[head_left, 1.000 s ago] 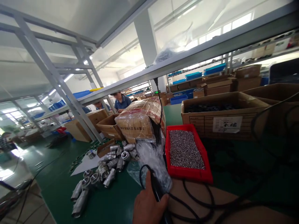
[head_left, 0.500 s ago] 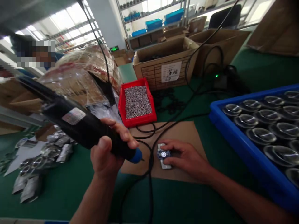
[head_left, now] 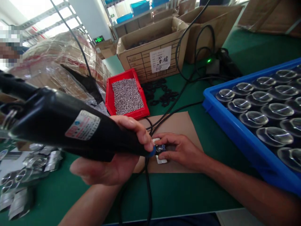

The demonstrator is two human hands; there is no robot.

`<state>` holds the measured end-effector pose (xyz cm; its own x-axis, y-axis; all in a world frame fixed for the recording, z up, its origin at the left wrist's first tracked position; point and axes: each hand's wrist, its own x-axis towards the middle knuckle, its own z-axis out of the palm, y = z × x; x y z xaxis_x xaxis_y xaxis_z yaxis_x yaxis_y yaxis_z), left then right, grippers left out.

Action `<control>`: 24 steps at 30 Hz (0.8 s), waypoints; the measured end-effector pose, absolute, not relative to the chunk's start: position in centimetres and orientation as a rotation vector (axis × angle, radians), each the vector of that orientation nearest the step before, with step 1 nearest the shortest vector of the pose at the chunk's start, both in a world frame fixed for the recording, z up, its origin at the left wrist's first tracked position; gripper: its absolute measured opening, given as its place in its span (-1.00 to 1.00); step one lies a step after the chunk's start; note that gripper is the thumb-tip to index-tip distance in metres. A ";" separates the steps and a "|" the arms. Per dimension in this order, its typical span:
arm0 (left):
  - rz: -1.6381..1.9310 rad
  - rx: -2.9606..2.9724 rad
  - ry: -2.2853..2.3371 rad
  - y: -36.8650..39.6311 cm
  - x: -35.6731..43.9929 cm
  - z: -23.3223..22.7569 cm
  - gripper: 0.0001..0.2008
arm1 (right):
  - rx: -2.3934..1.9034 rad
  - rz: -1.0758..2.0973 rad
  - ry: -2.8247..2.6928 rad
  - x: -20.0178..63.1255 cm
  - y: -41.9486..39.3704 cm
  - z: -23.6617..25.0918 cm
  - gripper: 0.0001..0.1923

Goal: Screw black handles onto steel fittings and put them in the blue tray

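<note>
Left hand (head_left: pixel 115 163) of mine wrapped around black electric screwdriver (head_left: pixel 70 128), its blue tip on small blue part (head_left: pixel 161 148), right hand (head_left: pixel 181 150) pinching that part on cardboard sheet (head_left: pixel 183 125), red screw bin (head_left: pixel 127 95) behind, blue tray (head_left: pixel 235 131) beside, green surface (head_left: pixel 188 194).

Both hands (head_left: pixel 110 157) (head_left: pixel 180 149) curled, gripping
</note>
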<state>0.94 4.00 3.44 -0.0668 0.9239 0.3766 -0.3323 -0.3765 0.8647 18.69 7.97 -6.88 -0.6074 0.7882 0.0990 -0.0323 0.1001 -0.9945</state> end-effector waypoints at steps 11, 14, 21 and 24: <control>1.610 1.262 0.728 4.0 0.7 2.8 -0.27 | -0.732 1.546 -1.748 18.8 8.2 -7.2 -0.72; 1.601 1.283 0.728 4.1 0.8 2.7 -0.27 | -0.727 1.551 -1.744 18.7 8.1 -7.0 -0.72; 1.628 1.320 0.678 4.2 1.1 2.8 -0.27 | -0.724 1.496 -1.780 18.3 8.2 -6.5 -0.74; 1.632 1.307 0.652 4.5 1.2 2.7 -0.32 | -0.753 1.507 -1.778 18.1 8.1 -6.1 -0.72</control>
